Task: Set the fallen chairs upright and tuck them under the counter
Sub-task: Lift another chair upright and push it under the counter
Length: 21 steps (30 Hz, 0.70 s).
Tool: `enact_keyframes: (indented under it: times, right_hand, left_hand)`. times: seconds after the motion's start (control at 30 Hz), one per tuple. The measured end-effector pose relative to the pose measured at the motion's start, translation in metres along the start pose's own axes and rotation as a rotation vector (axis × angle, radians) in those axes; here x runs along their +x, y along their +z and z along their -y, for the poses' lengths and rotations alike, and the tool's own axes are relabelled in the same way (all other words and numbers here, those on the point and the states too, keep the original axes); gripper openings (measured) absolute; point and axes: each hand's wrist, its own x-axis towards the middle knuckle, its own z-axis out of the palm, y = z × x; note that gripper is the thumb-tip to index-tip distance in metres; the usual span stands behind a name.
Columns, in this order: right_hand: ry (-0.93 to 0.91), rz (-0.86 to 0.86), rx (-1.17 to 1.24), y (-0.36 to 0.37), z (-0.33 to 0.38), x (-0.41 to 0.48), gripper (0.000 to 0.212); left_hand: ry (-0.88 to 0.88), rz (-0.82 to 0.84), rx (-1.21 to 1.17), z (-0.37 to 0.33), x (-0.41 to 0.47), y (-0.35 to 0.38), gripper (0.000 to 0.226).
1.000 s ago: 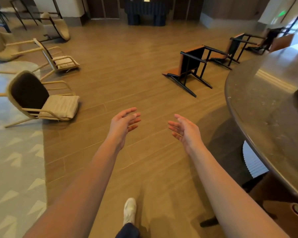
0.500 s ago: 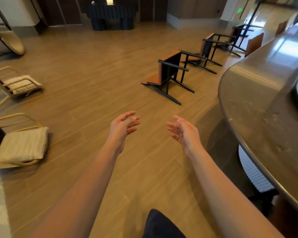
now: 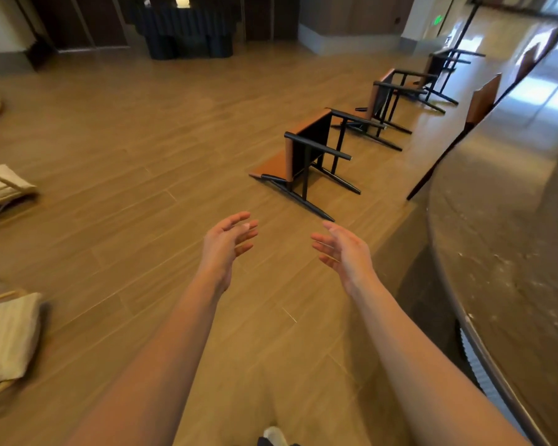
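Fallen chair (image 3: 306, 156) beyond both empty hands, left hand (image 3: 227, 244), right hand (image 3: 343, 252)

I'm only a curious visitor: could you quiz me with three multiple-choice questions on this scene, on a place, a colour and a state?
1. Where in the view is the counter? A) left B) right C) far middle
2. What colour are the legs of the nearest chair? A) white B) black C) red
3. What are the left hand and right hand doing? A) gripping a chair B) carrying a cushion C) open, empty
Answers: 1 B, it curves along the right edge. 2 B, thin black legs stick out sideways. 3 C, fingers spread, touching nothing.
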Motion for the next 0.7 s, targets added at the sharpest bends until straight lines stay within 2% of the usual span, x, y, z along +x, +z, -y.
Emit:
enact_keyframes:
  times: [0.13,0.4,0.7]
  right_hand:
    - [0.017,-0.005,0.003,0.021,0.016,0.067,0.021]
    - [0.039,-0.068,0.028,0.083,0.026,0.216,0.018]
    - [0.054,-0.115,0.033,0.176,0.07,0.389,0.019]
  left_hand:
    - [-0.014,0.007,-0.007,-0.013,0.071,0.008,0.028]
    - [-0.032,0.041,0.001,-0.036,0.24,0.001,0.031]
    - [-0.034,0.08,0.024,-0.113,0.442,-0.012,0.03]
